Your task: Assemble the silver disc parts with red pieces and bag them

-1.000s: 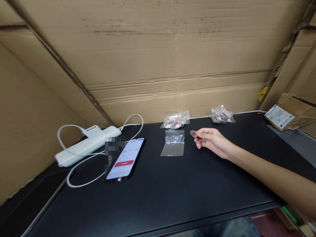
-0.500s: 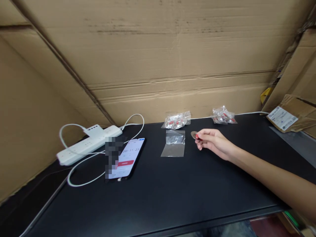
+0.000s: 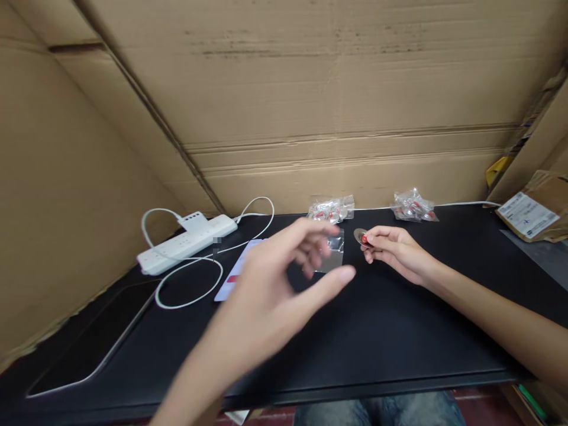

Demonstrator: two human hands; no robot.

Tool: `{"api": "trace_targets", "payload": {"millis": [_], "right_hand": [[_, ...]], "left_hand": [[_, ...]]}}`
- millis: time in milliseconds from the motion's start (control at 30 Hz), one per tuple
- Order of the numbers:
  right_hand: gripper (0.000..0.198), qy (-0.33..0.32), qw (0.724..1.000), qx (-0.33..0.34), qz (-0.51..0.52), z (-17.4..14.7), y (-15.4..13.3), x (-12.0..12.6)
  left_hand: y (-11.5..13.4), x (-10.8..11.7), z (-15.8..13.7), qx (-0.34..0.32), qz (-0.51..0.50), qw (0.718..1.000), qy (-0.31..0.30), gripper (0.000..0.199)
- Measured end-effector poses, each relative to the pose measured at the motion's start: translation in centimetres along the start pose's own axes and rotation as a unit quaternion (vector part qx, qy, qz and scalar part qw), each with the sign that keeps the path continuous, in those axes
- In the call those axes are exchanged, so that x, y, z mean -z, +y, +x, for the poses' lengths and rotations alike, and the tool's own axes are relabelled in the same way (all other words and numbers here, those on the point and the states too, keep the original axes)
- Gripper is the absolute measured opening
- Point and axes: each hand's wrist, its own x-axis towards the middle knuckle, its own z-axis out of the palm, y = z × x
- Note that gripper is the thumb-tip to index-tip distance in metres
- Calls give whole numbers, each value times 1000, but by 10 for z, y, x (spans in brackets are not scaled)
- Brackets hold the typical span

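Note:
Between the fingertips of my right hand [image 3: 393, 251] is a small round metallic disc [image 3: 360, 236] with a red part on it, held above the black table. My left hand [image 3: 284, 278] reaches in from the lower left, empty, thumb and fingers spread apart and slightly blurred. Behind its fingers lies a clear flat plastic bag [image 3: 336, 248], partly hidden. Further back a clear packet [image 3: 337, 208] with several silvery and red pieces rests by the cardboard wall. A second similar packet [image 3: 414, 207] lies to its right, beyond my right hand.
A white power strip [image 3: 186, 241] with looping white cables stands on the left. The phone [image 3: 235, 275] beside it is partly covered by my left arm. A torn cardboard package with a white label [image 3: 528, 214] sits at the right. Cardboard walls [image 3: 337, 89] enclose the table.
My left hand has come into view from the lower left, now covering part of the phone and the flat bag. The right hand keeps hold of the disc. The view has shifted slightly.

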Motion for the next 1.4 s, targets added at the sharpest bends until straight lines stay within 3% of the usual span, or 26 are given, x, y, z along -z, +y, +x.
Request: {"api": "trace_targets", "payload": {"millis": [100, 200, 400, 600, 733, 867, 1000, 1200, 1400], "right_hand": [[12, 9, 1000, 2, 4, 0, -1, 0], [9, 16, 1000, 13, 11, 0, -1, 0], [8, 23, 998, 13, 51, 0, 5, -1], [18, 11, 999, 23, -37, -4, 1, -8], [25, 55, 993, 53, -91, -3, -2, -11], [21, 92, 986, 96, -97, -1, 0, -10], [19, 95, 974, 150, -142, -1, 1, -10], [28, 94, 937, 225, -251, -5, 0, -11], [18, 110, 875, 291, -371, -7, 1, -8]], "left_hand": [[-20, -28, 53, 9, 9, 992, -127, 64], [-45, -59, 68, 31, -66, 978, -197, 59], [-70, -93, 54, 68, -230, 966, -95, 53], [-66, -91, 51, 97, -313, 943, -62, 40], [-60, -83, 52, 117, -365, 923, -34, 35], [-59, -77, 55, 161, -472, 866, -40, 42], [-62, -75, 56, 211, -539, 806, -119, 55], [-67, -76, 59, 238, -555, 789, -114, 53], [-70, -76, 58, 254, -571, 770, -132, 55]]}}
